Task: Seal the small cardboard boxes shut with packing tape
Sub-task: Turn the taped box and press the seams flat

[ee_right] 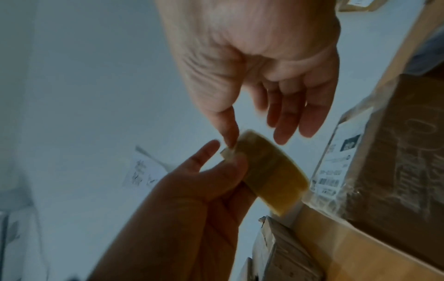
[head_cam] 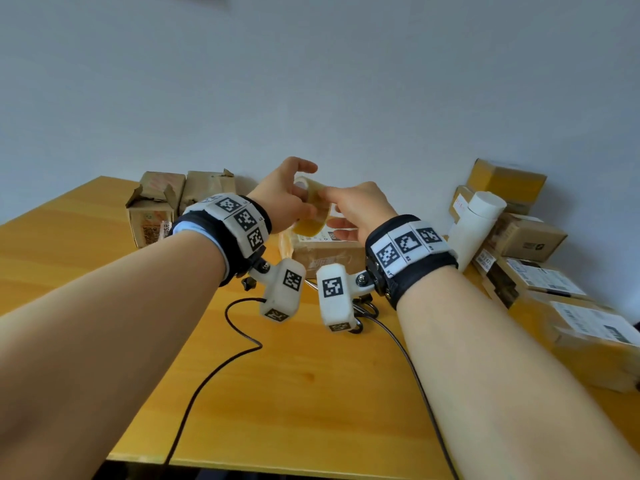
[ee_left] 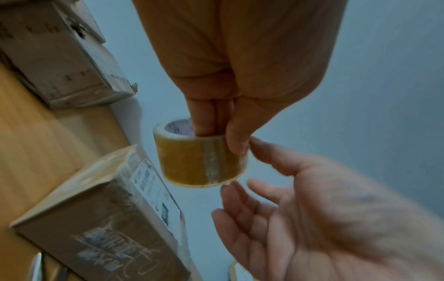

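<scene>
My left hand holds a roll of yellowish packing tape up in the air, above the table. In the left wrist view two fingers sit inside the roll's core and the thumb presses its outside. My right hand is beside the roll with relaxed, nearly straight fingers. Its thumb tip touches the folded tape end on the roll. A small cardboard box with a printed label lies on the table just below the roll, flaps down.
Two worn cardboard boxes stand at the back left by the wall. A stack of several labelled boxes and a white tube fill the right side. Black cables cross the yellow wooden table below my wrists.
</scene>
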Demonstrator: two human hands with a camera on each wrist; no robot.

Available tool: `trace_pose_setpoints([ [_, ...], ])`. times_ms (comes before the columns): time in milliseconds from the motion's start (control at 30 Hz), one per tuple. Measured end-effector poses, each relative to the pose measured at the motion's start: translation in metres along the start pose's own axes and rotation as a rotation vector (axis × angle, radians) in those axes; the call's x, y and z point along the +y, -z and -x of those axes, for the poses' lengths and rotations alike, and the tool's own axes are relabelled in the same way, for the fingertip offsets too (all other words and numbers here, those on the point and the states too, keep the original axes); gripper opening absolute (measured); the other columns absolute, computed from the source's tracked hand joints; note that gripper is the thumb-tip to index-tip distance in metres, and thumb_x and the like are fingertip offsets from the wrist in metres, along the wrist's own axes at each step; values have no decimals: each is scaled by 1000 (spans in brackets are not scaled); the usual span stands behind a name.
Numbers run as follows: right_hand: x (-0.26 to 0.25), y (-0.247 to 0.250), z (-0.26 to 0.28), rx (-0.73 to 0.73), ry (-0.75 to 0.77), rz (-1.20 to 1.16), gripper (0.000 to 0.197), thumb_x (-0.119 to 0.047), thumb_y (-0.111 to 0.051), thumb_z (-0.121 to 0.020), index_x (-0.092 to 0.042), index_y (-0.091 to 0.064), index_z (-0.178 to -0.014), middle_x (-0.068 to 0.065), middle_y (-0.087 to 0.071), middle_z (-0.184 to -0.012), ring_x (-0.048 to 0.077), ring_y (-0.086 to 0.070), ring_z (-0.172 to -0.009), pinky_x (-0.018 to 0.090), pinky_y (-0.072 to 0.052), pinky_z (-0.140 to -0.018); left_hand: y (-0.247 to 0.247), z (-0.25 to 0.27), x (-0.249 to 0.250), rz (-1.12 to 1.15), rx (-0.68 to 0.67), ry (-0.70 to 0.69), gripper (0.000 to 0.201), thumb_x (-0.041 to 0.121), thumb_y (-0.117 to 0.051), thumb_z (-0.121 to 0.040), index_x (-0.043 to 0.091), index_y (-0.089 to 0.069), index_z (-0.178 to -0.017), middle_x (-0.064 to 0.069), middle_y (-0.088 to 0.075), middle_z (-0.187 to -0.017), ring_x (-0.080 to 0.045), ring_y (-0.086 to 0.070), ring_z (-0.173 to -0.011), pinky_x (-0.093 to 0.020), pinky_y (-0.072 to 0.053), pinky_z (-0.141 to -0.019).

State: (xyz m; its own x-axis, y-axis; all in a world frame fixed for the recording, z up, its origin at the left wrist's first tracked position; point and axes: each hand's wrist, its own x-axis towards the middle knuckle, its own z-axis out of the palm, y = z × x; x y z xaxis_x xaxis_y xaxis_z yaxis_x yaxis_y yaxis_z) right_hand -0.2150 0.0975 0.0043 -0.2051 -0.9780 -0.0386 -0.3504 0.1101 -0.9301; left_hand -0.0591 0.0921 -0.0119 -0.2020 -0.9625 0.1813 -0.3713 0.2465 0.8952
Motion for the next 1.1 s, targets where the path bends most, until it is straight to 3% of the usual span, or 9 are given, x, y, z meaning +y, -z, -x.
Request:
trace_pose_setpoints([
  [67,3,8,0,-41,-24,-59,67,-43,-82,-84,-11,-45,-129,8,-63,-113,21,-73,-91,37,-64,-73,-1,-4,1,64,24,4,70,-2,-71,-82,32,-42,-137,-19,-72,-107,-30,-71,-97,-50,-58,-89],
  [167,11,17,-1,-197,20,-135,49,-36,-82,-86,-8,-65,-122,10,-73,-116,25,-70,-107,38,-61,-83,-2,-10,5,115,60,-9,78,5,-77,-81,30,-36,-143,-15,-73,-106,-24,-73,-94,-44,-59,-88],
  [400,17,32,-1,-136,148,-154,30,-20,-80,-89,-3,-71,-111,11,-78,-104,23,-77,-95,31,-62,-78,-26,-20,14,-2,157,-79,81,22,-81,-82,31,-31,-145,2,-71,-95,-16,-72,-83,-37,-61,-79],
  [500,25,46,-7,25,61,81,21,-16,-77,-91,-6,-70,-108,8,-72,-107,24,-76,-89,34,-65,-79,-25,-22,-7,-136,143,24,76,33,-77,-85,28,-31,-145,3,-66,-107,-17,-69,-89,-36,-58,-79],
  [600,37,61,-10,162,-69,636,16,-19,-73,-91,-6,-67,-98,9,-71,-92,25,-75,-80,41,-65,-79,-25,-21,-34,-324,62,133,71,20,-75,-86,20,-35,-145,-3,-56,-134,-21,-60,-111,-32,-52,-86],
  [700,51,66,-8,-8,-176,1067,26,-14,-70,-90,0,-68,-111,15,-72,-97,30,-74,-93,42,-62,-89,-27,-20,-51,-393,14,286,94,10,-81,-78,16,-24,-153,-12,-34,-152,-32,-46,-131,-42,-45,-101],
  [833,75,59,-8,-332,-342,1407,39,-25,-63,-101,-3,-54,-132,13,-55,-146,26,-60,-121,34,-49,-100,-24,-21,-61,-316,9,392,121,13,-88,-71,19,-3,-158,-13,-20,-161,-34,-30,-145,-50,-33,-113],
  [1000,86,51,-15,-373,-356,1432,59,-56,-72,-88,-8,-60,-121,9,-69,-120,26,-67,-108,39,-55,-95,-20,-25,-61,-251,-43,394,128,12,-88,-71,20,5,-158,-12,-18,-164,-33,-27,-148,-50,-29,-117],
  [1100,73,44,-29,-250,-294,1336,44,-47,-66,-96,-7,-61,-113,8,-71,-111,23,-68,-99,34,-56,-92,-21,-29,-62,-233,-65,377,129,11,-87,-71,20,6,-159,-11,-17,-164,-32,-27,-147,-47,-30,-115],
])
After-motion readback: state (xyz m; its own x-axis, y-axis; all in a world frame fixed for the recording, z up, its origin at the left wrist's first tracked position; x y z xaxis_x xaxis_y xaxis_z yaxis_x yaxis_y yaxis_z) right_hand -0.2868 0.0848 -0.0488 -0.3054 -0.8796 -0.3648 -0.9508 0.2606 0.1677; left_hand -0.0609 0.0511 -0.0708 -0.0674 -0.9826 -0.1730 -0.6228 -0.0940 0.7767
